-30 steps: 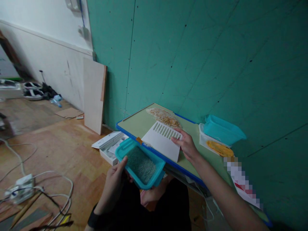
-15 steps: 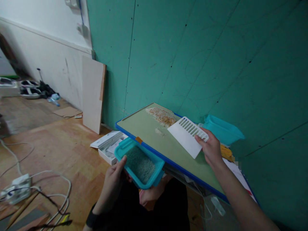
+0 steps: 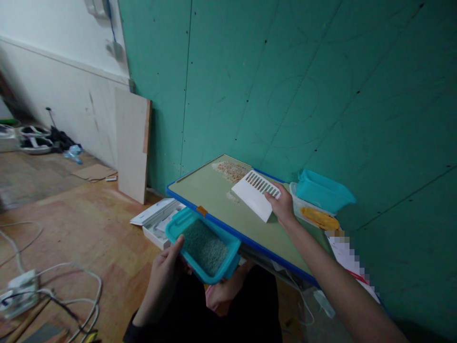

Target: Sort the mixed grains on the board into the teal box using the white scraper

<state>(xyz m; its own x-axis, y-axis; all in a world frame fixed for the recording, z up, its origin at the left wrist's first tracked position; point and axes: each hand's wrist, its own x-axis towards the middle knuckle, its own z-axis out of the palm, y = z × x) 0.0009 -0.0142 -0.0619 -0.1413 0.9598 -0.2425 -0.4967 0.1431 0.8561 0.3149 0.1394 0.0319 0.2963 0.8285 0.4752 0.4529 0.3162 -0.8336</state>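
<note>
My left hand (image 3: pixel 164 272) grips the near rim of a teal plastic container (image 3: pixel 202 244) filled with pale grain, held just below the blue front edge of a green table (image 3: pixel 210 190). My right hand (image 3: pixel 283 207) holds a white slotted scraper (image 3: pixel 255 194) by its right end, with its lower edge down on the table top. A small patch of grain (image 3: pixel 233 197) lies just left of the scraper. A larger heap of mixed grain (image 3: pixel 230 170) sits at the table's far edge, behind the scraper.
At the table's right stand an empty teal container (image 3: pixel 323 191) and a clear box with yellow contents (image 3: pixel 319 217), with papers (image 3: pixel 352 264) nearer me. On the wooden floor lie a white box (image 3: pixel 157 221), a leaning board (image 3: pixel 131 145), cables and a power strip (image 3: pixel 19 287).
My right hand lifted the scraper off the front edge out to the right, then brought it back left and down by the small grain patch. The left hand kept the container still.
</note>
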